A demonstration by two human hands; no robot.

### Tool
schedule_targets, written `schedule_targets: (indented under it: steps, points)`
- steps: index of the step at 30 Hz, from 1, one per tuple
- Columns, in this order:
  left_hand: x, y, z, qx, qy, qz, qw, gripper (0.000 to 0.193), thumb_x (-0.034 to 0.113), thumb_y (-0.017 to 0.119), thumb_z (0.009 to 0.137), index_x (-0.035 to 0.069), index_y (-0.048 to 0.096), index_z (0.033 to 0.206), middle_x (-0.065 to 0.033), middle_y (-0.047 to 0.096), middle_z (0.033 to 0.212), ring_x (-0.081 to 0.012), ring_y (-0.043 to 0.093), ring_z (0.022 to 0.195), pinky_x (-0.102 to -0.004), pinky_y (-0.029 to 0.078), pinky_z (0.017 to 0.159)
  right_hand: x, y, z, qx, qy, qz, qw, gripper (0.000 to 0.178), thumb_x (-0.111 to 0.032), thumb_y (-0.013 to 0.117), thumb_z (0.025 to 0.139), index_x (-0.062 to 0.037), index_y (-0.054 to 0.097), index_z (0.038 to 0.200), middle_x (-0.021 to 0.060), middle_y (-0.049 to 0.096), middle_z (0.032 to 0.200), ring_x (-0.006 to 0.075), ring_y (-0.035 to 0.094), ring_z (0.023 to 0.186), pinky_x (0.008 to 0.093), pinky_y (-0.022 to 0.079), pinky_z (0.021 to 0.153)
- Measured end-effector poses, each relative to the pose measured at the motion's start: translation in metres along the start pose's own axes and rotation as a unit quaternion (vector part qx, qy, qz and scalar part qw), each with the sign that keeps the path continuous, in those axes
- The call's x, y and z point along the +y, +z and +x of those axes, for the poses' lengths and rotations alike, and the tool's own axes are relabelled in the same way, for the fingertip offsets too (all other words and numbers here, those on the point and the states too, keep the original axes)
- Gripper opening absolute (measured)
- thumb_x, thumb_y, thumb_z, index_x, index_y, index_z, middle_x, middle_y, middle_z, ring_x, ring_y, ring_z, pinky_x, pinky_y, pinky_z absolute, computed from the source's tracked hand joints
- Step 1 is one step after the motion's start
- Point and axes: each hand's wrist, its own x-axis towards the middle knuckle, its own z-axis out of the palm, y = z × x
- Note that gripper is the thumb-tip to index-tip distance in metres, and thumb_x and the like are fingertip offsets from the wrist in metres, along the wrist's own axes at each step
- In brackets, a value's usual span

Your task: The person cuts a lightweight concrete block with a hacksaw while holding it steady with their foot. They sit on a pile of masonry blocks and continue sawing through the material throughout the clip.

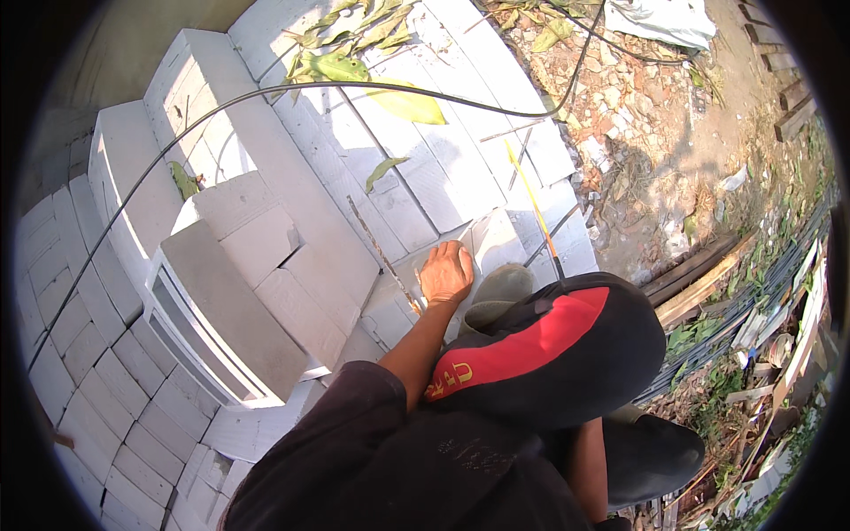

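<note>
My left hand [447,273] rests on the pale blocks beside my boot, its fingers curled downward with their tips hidden. Whatever lies under those fingers, if anything, cannot be made out. Right beside that hand, a thin rusty rod [382,252] leans on the stacked white blocks [332,212]. A grey-green boot [506,285] stands on the blocks just right of the hand, under my bent knee in black and red trousers [567,354]. Beyond the knee lies a thin yellow stick [533,199] with an orange and black end. My right forearm goes down behind the leg, its hand hidden.
A white frame with slot openings [204,332] stands at the left, next to piled blocks [106,416]. A black cable [354,85] arcs across the stack. Dry leaves [403,104] lie on top. Rubble [620,115], timber [699,274] and plant litter cover the ground to the right.
</note>
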Motion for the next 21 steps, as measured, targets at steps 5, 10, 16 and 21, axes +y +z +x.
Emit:
schedule_targets:
  steps: [5, 10, 16, 21]
  points:
    - [-0.005, 0.001, -0.002, 0.023, 0.001, -0.012, 1.0, 0.024, 0.027, 0.053, 0.098, 0.007, 0.066, 0.099, -0.0128, 0.069, 0.099, -0.0358, 0.065, 0.095, -0.048, 0.053, 0.083, 0.018, 0.021, 0.014, -0.024, -0.025, 0.019, 0.999, 0.048, -0.014, 0.072, 0.09, -0.0058, 0.066, 0.137, 0.0189, 0.078, 0.099, 0.0177, 0.074, 0.083, 0.0362, 0.055, 0.076]
    - [0.023, -0.014, 0.001, -0.014, -0.052, -0.053, 0.997, 0.031, 0.034, 0.054, 0.102, 0.005, 0.067, 0.102, -0.016, 0.072, 0.1, -0.0371, 0.068, 0.098, -0.049, 0.054, 0.084, 0.051, 0.027, 0.031, -0.049, -0.053, 0.039, 0.997, 0.048, -0.015, 0.072, 0.091, -0.0056, 0.066, 0.137, 0.0188, 0.078, 0.1, 0.0175, 0.074, 0.085, 0.0365, 0.055, 0.077]
    - [0.051, -0.03, 0.065, 0.117, 0.002, -0.315, 0.942, 0.032, 0.026, 0.061, 0.104, -0.005, 0.068, 0.107, -0.0186, 0.074, 0.095, -0.0287, 0.071, 0.087, -0.0394, 0.054, 0.082, -0.037, 0.031, 0.03, 0.01, -0.103, -0.03, 0.994, 0.044, -0.017, 0.072, 0.091, -0.0092, 0.067, 0.134, 0.0211, 0.076, 0.096, 0.032, 0.075, 0.083, 0.0411, 0.055, 0.076]
    - [0.157, -0.08, 0.135, 0.029, 0.268, -0.251, 0.93, 0.028, 0.02, 0.063, 0.102, -0.006, 0.069, 0.112, -0.0234, 0.073, 0.106, -0.0324, 0.072, 0.096, -0.0423, 0.054, 0.09, -0.039, 0.033, 0.031, 0.012, -0.089, -0.13, 0.987, 0.045, -0.025, 0.067, 0.095, -0.0146, 0.063, 0.139, 0.0226, 0.074, 0.094, 0.0406, 0.071, 0.081, 0.0468, 0.056, 0.076]
